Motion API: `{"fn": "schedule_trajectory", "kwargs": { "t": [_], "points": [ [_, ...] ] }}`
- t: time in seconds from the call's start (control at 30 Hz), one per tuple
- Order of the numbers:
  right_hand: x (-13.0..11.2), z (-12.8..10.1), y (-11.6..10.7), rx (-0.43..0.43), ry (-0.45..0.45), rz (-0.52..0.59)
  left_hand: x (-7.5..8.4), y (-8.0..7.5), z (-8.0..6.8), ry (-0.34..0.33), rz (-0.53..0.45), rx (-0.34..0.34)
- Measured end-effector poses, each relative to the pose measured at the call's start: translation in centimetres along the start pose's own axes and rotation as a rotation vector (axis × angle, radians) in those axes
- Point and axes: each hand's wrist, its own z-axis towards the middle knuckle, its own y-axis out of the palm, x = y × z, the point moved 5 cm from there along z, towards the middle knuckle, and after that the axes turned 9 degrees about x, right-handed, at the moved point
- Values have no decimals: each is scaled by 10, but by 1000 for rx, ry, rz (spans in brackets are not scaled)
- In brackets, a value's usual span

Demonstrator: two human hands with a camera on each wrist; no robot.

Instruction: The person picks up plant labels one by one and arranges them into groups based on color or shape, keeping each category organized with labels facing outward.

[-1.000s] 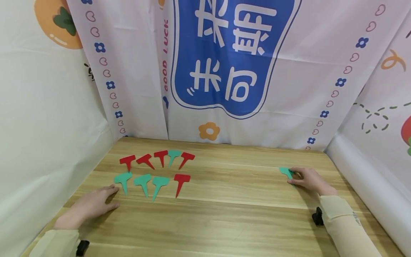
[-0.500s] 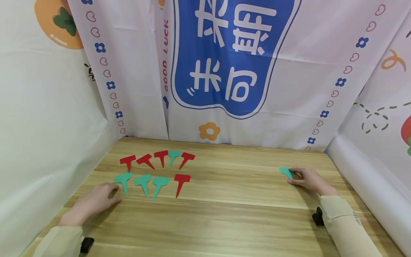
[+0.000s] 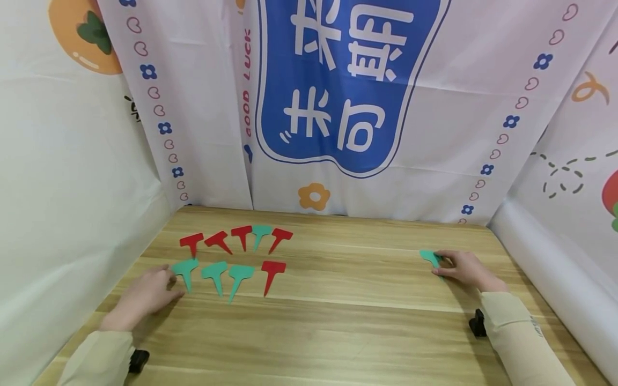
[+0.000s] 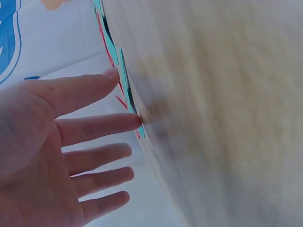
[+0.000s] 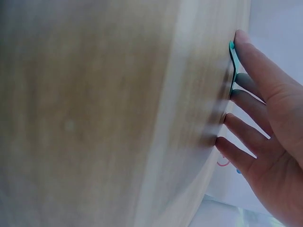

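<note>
Compared with the earlier frames, the left hand (image 3: pixel 147 294) has moved a little forward and to the right on the wooden table (image 3: pixel 338 321). Now its fingertips reach the stem of the leftmost green tag (image 3: pixel 185 269) in the lower left part of the head view; before, they were just short of it. In the left wrist view the fingers (image 4: pixel 94 127) are straight and spread, and one fingertip touches the table edge of the tags; the hand grips nothing. The right hand (image 3: pixel 462 268) has not changed its place at the right side of the frame. Its fingers lie flat and almost straight on a single green tag (image 3: pixel 431 258), pressing it on the table, and the right wrist view shows a fingertip (image 5: pixel 241 40) on the green edge (image 5: pixel 232 59); the fingers do not curl around it.

The other tags have not moved. In the left part of the frame there is an upper row of four red tags (image 3: pixel 219 239) with one green tag (image 3: pixel 260 234) between them. Below it is a row of three green tags and one red tag (image 3: pixel 272 272).

On the backdrop (image 3: pixel 338 107) behind the table, a blue panel (image 3: pixel 338 80) carries large white Chinese characters. To its left, red letters running vertically read "GOOD LUCK" (image 3: pixel 248 86). Small hearts and blue flowers border the cloth.
</note>
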Motion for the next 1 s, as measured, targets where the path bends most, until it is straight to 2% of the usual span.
{"fn": "schedule_trajectory", "kwargs": {
  "t": [0.43, 0.73, 1.0],
  "points": [
    [-2, 0, -2, 12, -14, 4, 4, 3, 8, -67, 16, 3],
    [-2, 0, -2, 14, -6, 11, 4, 3, 18, -139, 4, -2],
    [-2, 0, -3, 11, 0, 10, 4, 4, 23, -196, 24, -43]
  ]
}}
